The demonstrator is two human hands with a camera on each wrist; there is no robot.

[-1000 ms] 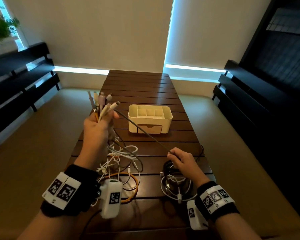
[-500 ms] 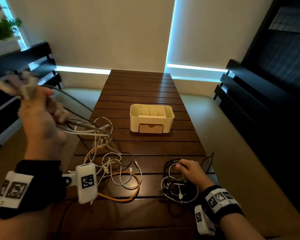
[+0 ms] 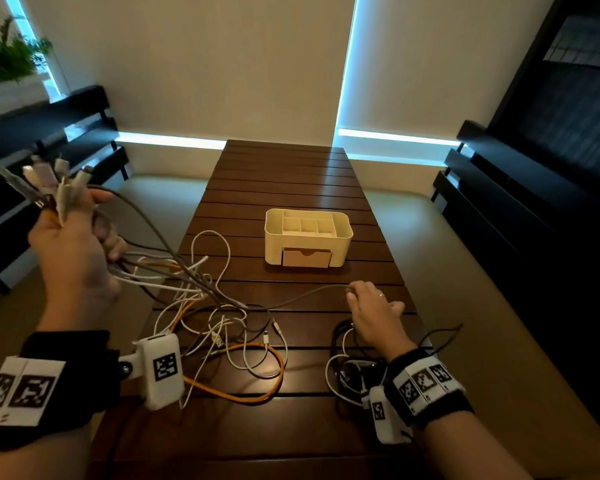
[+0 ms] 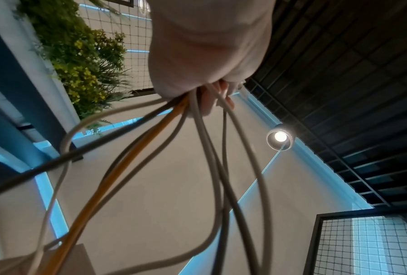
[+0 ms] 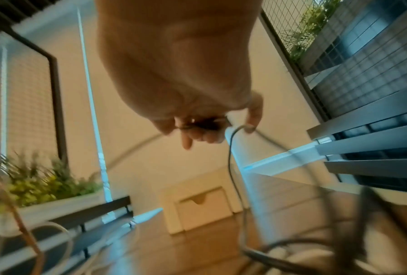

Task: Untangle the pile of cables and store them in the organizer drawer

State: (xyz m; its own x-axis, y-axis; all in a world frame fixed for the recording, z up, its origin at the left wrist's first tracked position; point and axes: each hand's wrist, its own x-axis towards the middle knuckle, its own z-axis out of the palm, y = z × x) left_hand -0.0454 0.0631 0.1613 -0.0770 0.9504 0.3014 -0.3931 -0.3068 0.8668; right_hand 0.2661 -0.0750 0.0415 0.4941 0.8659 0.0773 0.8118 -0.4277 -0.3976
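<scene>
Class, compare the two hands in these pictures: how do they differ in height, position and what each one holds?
The left hand is raised beside the table, the right hand low over it. The left grips a bundle of cable ends; the right pinches a single grey cable. Both wear a wrist camera and marker band.

Loose cables are sprawling across the near bench, blocking the left approach; a coiled bundle is occupying the near right. Bare slats are lying open around the organizer and its drawer.
</scene>
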